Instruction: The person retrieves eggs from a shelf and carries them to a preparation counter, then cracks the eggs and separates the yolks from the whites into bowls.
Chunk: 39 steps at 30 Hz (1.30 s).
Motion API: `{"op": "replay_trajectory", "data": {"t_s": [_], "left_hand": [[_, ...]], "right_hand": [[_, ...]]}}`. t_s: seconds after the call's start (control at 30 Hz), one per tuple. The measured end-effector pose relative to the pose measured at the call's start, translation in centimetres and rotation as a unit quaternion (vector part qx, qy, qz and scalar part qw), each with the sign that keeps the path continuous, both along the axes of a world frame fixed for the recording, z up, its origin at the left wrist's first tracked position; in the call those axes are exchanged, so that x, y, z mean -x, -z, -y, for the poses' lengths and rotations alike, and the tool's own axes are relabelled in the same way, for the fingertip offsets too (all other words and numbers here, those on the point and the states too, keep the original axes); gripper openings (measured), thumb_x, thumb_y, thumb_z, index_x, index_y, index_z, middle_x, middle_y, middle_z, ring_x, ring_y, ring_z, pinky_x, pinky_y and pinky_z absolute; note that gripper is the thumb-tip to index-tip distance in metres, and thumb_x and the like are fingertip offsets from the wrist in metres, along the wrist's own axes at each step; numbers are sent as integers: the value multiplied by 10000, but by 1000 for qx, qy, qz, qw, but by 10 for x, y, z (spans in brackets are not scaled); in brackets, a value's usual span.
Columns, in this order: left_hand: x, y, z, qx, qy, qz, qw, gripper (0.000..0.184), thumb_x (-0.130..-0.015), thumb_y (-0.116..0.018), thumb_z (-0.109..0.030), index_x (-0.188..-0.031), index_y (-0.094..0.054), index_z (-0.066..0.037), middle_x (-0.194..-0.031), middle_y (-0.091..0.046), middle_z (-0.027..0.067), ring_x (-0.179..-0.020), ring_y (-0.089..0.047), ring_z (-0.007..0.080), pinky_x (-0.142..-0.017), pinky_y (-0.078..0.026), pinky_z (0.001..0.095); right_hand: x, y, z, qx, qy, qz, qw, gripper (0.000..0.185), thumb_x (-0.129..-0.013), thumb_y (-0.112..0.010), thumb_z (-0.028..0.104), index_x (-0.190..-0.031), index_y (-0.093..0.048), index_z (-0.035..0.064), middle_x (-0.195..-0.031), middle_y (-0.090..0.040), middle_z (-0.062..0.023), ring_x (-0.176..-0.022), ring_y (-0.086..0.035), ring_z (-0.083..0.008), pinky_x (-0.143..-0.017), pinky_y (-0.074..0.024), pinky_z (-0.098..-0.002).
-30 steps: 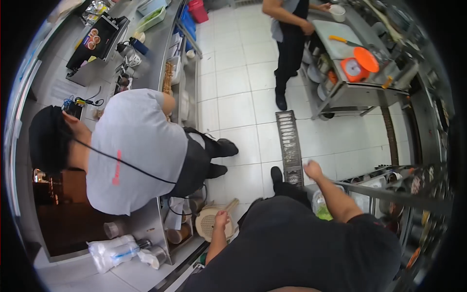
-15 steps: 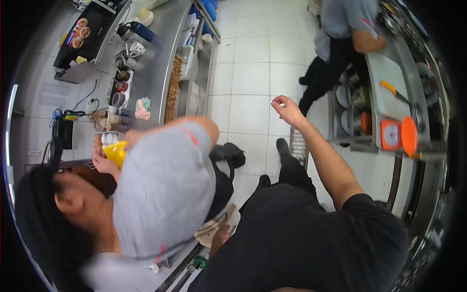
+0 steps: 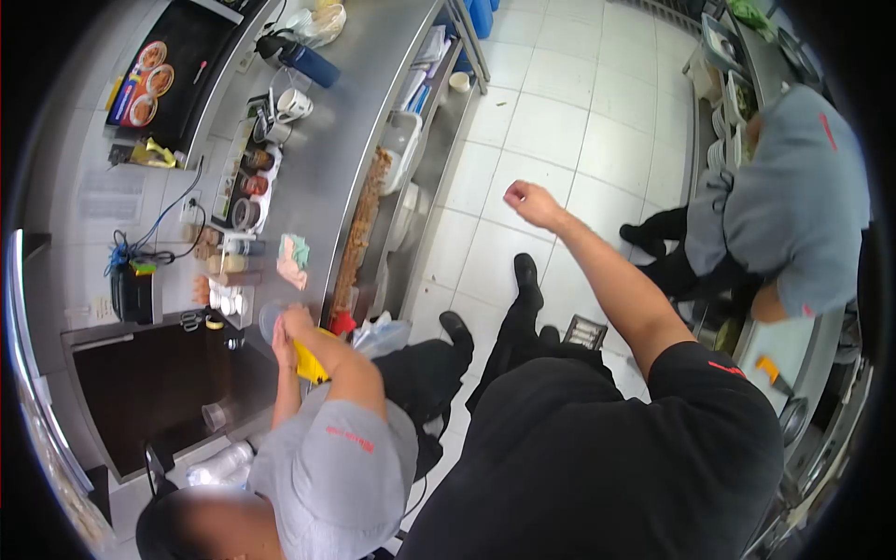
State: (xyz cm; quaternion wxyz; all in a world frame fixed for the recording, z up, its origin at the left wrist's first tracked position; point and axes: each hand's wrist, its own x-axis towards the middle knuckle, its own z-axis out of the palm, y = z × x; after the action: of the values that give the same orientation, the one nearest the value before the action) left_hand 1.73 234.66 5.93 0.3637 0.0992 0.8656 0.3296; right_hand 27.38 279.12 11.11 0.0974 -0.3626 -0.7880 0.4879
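Right grip (image 3: 534, 204) half-open, apparently empty

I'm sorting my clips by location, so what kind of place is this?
Probably a commercial kitchen: a long stainless steel counter, spice containers in a rack, and co-workers in matching grey shirts.

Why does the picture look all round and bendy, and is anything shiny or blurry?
In the head view, the lens seems to bow the edges and the corners go black; in the head view, the steel counter has a pale shine and the floor tiles look bright; in the head view, the face of the co-worker at lower left is blurred.
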Motion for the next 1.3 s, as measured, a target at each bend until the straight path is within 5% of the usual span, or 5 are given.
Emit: {"op": "replay_trajectory", "data": {"t_s": [0.33,0.6,0.8,0.93,1.3], "left_hand": [[76,40,-162,23,-69,2,997,430,-937,-621,-343,-1205,-623,-7,-1063,-707,143,-989,-697,306,-840,-547,459],[-47,103,-353,115,429,-77,893,430,-927,-633,-333,-1165,-638,26,-1003,-729,166,-956,-713,320,-826,-551,461],[-17,74,-610,107,345,-49,931,423,-932,-633,-322,-1157,-634,37,-953,-720,186,-926,-708,307,-807,-549,455],[-15,66,-744,106,286,26,952,415,-941,-627,-322,-1174,-627,21,-967,-710,172,-923,-699,297,-801,-548,454],[44,86,-1129,165,560,33,811,395,-965,-612,-324,-1221,-608,-23,-1003,-684,134,-913,-672,268,-785,-545,452]], "right_hand": [[-102,116,-187,73,-135,342,927,406,-894,-569,325,-752,-689,-36,-771,-703,-244,-673,-699,-374,-720,-576,-467],[-260,175,-389,345,249,434,794,323,-959,-502,249,-909,-642,-38,-710,-655,-182,-518,-634,-279,-464,-548,-452],[-229,231,-590,370,132,348,851,384,-964,-488,287,-902,-644,-59,-755,-662,-201,-588,-665,-285,-520,-579,-461],[-163,137,-750,131,151,246,948,407,-915,-537,299,-877,-670,-84,-810,-695,-232,-632,-700,-317,-558,-589,-436],[-207,104,-999,51,308,177,933,304,-878,-619,327,-989,-705,57,-974,-719,-195,-942,-688,-366,-857,-541,-462]]}}
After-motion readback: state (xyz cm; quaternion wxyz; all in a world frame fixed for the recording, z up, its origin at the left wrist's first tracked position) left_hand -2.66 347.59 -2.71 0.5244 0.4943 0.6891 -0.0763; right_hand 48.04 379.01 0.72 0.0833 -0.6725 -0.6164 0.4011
